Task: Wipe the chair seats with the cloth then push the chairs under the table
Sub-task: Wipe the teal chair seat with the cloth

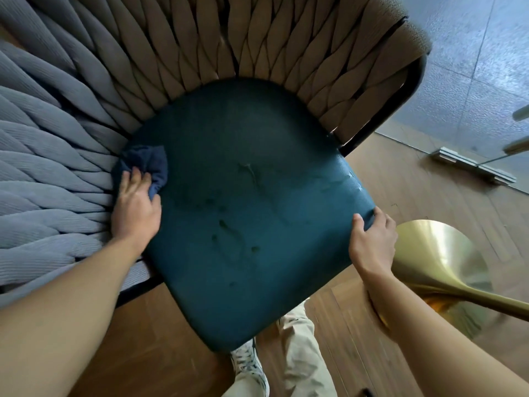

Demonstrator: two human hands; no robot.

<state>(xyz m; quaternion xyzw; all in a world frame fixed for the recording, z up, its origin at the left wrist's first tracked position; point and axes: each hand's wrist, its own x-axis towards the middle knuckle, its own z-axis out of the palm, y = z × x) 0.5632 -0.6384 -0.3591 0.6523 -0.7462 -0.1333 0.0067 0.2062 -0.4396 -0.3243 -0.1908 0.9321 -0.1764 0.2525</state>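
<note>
The left hand rests on a bunched dark blue cloth, fingers laid over the fabric and pressing it against the teal chair seat at the seat's left rear edge, where the cushion meets the woven backrest. Whether the fingers curl into the fabric cannot be told. The right hand grips the seat's right front corner, thumb on top and fingers wrapped over the rim, steadying the chair.

Relative to the cloth, nearly all of the seat lies to the right and toward the person. The seat's long axis runs from the rear left, at the backrest, to the front corner nearest the person's shoe. Faint marks show near the seat centre. The left hand is the working hand and is already on the seat. A wiping stroke would therefore travel rightward and forward across the cushion toward the right hand.

Right of the seat, a brass trumpet-shaped pedestal base stands on the wood floor; it is likely the table's support. The chair is not yet pushed in.
</note>
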